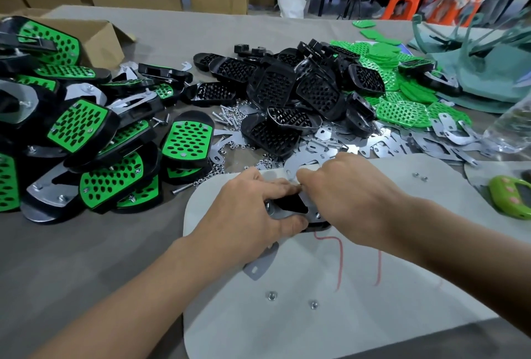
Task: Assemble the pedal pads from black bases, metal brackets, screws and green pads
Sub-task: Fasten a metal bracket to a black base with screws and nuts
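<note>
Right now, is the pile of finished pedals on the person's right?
No: the finished pedals lie piled at the left of the table, while loose green pads lie at the far right.

The left hand [253,209] and right hand [344,186] are showing bare, the left forearm [138,289] and right forearm [448,232] running uncovered to the frame edge, wrists seemingly bare too.

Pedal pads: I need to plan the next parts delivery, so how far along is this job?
Done: a large heap of finished pads lies on the left. In hand: the left hand grips a black base with a bracket on it; the right hand works at its far edge. Left: piles of bare bases, green pads, brackets and screws wait behind.
</note>
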Action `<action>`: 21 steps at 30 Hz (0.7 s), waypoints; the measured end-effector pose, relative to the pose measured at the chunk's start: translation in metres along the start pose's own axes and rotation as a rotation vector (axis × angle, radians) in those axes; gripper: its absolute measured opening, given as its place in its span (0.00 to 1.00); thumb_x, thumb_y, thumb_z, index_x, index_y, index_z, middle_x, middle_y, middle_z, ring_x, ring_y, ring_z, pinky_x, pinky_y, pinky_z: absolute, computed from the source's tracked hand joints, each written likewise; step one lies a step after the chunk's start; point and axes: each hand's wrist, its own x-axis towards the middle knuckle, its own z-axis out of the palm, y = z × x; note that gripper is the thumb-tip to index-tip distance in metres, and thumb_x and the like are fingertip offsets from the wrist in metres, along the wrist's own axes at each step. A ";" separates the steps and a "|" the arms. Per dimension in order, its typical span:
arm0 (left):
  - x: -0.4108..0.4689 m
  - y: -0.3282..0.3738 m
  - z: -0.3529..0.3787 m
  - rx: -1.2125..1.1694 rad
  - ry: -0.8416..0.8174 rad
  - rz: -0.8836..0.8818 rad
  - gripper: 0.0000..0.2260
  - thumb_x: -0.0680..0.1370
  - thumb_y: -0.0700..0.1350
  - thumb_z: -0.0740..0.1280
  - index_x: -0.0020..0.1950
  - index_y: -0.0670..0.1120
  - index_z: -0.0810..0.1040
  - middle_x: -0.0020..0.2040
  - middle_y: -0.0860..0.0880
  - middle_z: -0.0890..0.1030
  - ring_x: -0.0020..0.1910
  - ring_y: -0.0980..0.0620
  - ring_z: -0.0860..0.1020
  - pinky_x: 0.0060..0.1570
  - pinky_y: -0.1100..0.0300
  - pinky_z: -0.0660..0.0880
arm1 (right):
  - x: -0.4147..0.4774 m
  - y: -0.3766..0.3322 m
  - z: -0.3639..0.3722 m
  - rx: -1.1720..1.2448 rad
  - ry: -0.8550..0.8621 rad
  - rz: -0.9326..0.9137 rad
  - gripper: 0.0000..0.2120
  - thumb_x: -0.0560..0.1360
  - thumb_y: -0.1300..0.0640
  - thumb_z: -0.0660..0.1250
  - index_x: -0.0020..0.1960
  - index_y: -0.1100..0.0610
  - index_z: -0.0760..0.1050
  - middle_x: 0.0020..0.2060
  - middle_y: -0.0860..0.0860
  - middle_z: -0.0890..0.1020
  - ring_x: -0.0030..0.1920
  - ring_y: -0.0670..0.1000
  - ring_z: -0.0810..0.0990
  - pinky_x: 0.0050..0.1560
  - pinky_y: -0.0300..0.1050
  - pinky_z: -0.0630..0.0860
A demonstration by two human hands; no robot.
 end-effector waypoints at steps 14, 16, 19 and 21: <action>-0.001 0.001 -0.002 -0.031 -0.019 -0.028 0.22 0.67 0.57 0.80 0.60 0.62 0.84 0.41 0.59 0.69 0.47 0.66 0.70 0.43 0.77 0.64 | -0.004 0.005 0.001 0.032 0.009 -0.019 0.17 0.73 0.57 0.60 0.38 0.47 0.52 0.32 0.45 0.66 0.30 0.49 0.62 0.32 0.45 0.52; 0.000 0.001 -0.001 -0.010 -0.019 -0.022 0.21 0.67 0.57 0.80 0.60 0.62 0.84 0.40 0.57 0.68 0.46 0.66 0.70 0.43 0.77 0.64 | -0.004 0.006 0.001 0.102 0.014 -0.056 0.14 0.72 0.60 0.58 0.42 0.45 0.54 0.32 0.44 0.67 0.34 0.51 0.68 0.36 0.45 0.59; 0.000 0.002 -0.001 -0.012 -0.010 -0.007 0.21 0.67 0.57 0.80 0.59 0.60 0.85 0.39 0.60 0.68 0.45 0.67 0.69 0.43 0.77 0.64 | -0.001 0.002 0.000 0.041 -0.007 -0.102 0.09 0.74 0.58 0.58 0.48 0.49 0.58 0.33 0.45 0.67 0.39 0.54 0.74 0.45 0.48 0.63; -0.001 0.003 -0.002 -0.017 -0.010 -0.005 0.22 0.67 0.57 0.81 0.60 0.60 0.85 0.39 0.62 0.67 0.45 0.69 0.69 0.43 0.78 0.63 | 0.000 -0.002 0.001 -0.009 -0.034 -0.037 0.13 0.74 0.55 0.63 0.47 0.51 0.57 0.32 0.45 0.65 0.33 0.53 0.68 0.40 0.48 0.60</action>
